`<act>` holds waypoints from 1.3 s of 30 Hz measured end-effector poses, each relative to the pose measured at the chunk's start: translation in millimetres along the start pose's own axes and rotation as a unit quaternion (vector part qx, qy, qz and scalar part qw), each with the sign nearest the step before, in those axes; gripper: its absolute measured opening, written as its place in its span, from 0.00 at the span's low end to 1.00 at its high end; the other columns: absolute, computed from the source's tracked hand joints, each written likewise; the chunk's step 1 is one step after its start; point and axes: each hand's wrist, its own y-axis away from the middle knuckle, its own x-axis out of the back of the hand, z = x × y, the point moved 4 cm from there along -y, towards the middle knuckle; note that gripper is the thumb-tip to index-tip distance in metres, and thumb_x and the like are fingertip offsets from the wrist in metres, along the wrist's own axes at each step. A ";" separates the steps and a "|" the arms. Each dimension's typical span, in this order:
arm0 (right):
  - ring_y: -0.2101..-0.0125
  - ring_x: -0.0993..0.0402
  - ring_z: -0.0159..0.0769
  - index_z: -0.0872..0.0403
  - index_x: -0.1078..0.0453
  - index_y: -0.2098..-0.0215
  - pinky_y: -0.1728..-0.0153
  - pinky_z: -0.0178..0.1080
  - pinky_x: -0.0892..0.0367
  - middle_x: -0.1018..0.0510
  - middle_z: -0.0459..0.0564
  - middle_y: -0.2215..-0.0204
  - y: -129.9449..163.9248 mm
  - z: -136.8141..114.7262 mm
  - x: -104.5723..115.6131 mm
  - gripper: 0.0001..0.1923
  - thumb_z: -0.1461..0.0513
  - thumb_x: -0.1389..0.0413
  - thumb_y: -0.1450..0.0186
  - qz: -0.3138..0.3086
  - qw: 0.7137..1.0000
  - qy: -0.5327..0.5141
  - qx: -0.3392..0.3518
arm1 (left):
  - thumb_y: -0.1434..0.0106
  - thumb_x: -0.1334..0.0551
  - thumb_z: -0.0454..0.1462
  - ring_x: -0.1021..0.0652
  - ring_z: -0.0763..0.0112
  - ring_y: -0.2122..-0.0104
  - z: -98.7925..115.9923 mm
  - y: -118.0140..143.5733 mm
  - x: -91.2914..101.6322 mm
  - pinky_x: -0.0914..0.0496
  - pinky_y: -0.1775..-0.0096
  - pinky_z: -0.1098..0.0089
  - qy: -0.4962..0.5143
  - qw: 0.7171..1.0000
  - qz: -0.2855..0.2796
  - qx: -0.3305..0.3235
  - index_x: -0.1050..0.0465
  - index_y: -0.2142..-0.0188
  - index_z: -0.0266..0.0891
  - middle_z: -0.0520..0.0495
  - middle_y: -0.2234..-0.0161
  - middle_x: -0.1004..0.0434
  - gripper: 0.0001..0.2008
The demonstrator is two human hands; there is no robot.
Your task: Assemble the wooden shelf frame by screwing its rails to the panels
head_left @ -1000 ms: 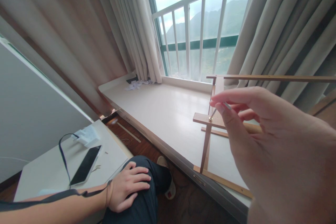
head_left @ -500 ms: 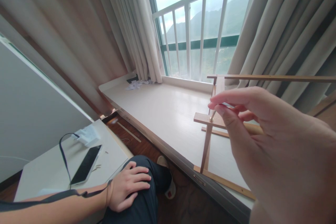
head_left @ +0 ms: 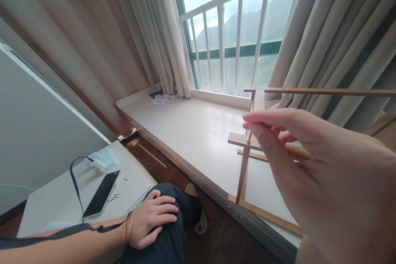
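Observation:
My right hand is closed in a pinch, thumb and forefinger pressed together over a brass-coloured screw. The thin metal tool between them, which looks like a hex key, is mostly hidden by the fingers. The screw stands in a flat wooden crosspiece, part of a wooden frame standing on a white window ledge. The frame's right part is behind the hand. My left hand lies with fingers spread on my knee, holding nothing.
The ledge runs below a barred window, with paper scraps at its far left. A white table at left bears a phone, a pale plastic packet and several small metal pieces. Curtains flank the window.
My right hand has turned slightly and its fingertips have shifted a little left and down around the screw. The silver piece seen between the fingers is now covered. The left hand has not moved.

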 end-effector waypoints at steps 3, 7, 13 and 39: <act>0.64 0.19 0.34 0.49 0.23 0.58 0.58 0.34 0.25 0.17 0.44 0.66 -1.0 -1.2 1.9 0.07 0.63 0.44 0.29 -0.008 1.000 0.000 0.008 | 0.48 0.43 0.35 0.27 0.54 0.40 0.1 -0.6 0.0 0.45 0.43 0.52 -0.002 1.000 0.001 0.000 0.32 0.43 0.52 0.52 0.44 0.20 0.30; 0.62 0.18 0.37 0.49 0.23 0.54 0.56 0.37 0.25 0.15 0.47 0.62 -2.2 0.4 3.8 0.10 0.63 0.46 0.28 -0.022 0.999 -0.001 0.023 | 0.46 0.44 0.35 0.27 0.54 0.40 0.0 -0.9 0.0 0.45 0.42 0.52 -0.001 1.000 0.003 -0.002 0.31 0.43 0.52 0.50 0.44 0.20 0.29; 0.55 0.20 0.37 0.51 0.24 0.46 0.51 0.37 0.27 0.16 0.47 0.55 -0.2 5.3 6.3 0.17 0.66 0.49 0.29 -0.066 0.996 -0.030 0.046 | 0.46 0.43 0.36 0.27 0.54 0.40 0.2 -2.2 1.8 0.44 0.42 0.53 0.002 1.000 0.005 -0.001 0.31 0.43 0.52 0.50 0.44 0.20 0.29; 0.61 0.19 0.38 0.45 0.22 0.50 0.64 0.37 0.26 0.16 0.46 0.57 1.4 7.9 8.5 0.15 0.63 0.48 0.28 -0.062 0.998 -0.024 0.011 | 0.45 0.43 0.36 0.27 0.53 0.41 0.1 -1.4 3.1 0.43 0.42 0.53 0.007 1.000 0.002 0.001 0.30 0.44 0.51 0.49 0.44 0.20 0.28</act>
